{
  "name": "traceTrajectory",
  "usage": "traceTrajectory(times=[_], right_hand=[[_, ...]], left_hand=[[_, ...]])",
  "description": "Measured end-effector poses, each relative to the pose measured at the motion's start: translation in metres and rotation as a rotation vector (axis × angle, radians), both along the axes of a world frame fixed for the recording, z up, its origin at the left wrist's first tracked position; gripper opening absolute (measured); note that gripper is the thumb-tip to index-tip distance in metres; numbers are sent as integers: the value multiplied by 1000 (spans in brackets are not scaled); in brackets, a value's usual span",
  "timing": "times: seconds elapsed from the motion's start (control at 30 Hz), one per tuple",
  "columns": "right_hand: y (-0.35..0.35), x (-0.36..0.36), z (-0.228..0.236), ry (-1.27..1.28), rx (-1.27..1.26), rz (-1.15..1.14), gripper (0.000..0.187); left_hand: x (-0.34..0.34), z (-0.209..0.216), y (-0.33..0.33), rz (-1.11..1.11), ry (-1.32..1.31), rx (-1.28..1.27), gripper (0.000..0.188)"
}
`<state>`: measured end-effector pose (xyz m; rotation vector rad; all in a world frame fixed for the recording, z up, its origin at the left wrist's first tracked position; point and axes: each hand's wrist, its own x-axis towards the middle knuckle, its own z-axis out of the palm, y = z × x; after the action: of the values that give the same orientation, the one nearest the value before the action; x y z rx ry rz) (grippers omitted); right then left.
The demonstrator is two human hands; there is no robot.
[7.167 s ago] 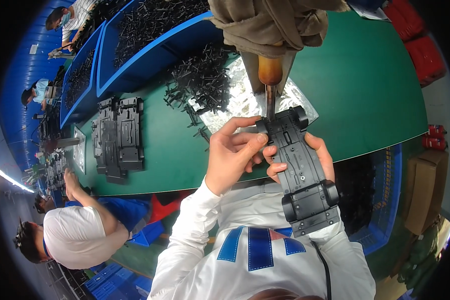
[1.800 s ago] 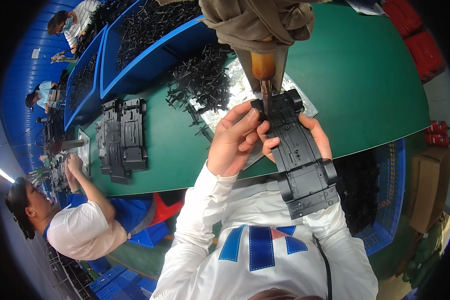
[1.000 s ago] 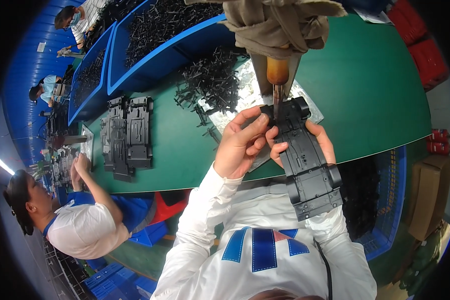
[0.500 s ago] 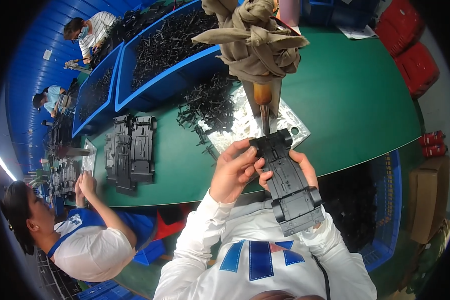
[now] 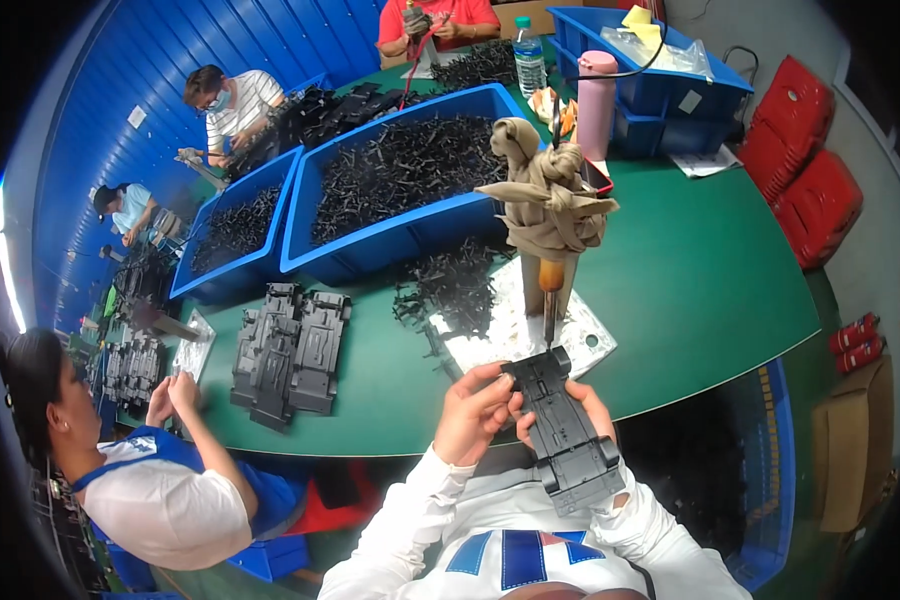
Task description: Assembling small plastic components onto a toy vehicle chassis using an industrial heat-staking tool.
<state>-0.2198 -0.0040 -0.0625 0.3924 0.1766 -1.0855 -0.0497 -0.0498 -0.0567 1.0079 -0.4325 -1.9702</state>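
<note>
A black plastic toy-car chassis (image 5: 566,436) is held tilted in front of me between both hands. My left hand (image 5: 473,412) pinches its far left corner, with thumb and fingers closed there. Along the right edge, my right hand (image 5: 595,408) wraps round the chassis from below, its palm mostly hidden. Just above the far end points the metal tip of an upright soldering iron (image 5: 550,305); whether it touches, I cannot tell. Knotted brown cloth (image 5: 555,215) binds the iron's upper part. Beneath the iron lies a shiny foil-like plate (image 5: 600,338), with a pile of small black parts (image 5: 455,290) beside it.
Stacked black chassis (image 5: 320,355) lie left on the green table (image 5: 690,270). Blue bins (image 5: 400,225) of black parts stand behind. A pink bottle (image 5: 596,105) and a water bottle (image 5: 528,60) stand far back. Close on my left, a co-worker (image 5: 175,490) works; others sit farther off.
The view has tilted upward, so the table, iron and hands sit lower in the picture and more of the far side shows. Both hands keep their grip on the chassis under the iron.
</note>
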Motion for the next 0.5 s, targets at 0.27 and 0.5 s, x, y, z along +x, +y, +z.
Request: traceTrajectory(times=[0.27, 0.5], right_hand=[[0, 3, 5, 143, -85, 103, 59], [-15, -12, -1, 560, -103, 288, 41]], left_hand=[[16, 0, 1, -22, -71, -107, 45], [10, 16, -6, 56, -198, -152, 32]])
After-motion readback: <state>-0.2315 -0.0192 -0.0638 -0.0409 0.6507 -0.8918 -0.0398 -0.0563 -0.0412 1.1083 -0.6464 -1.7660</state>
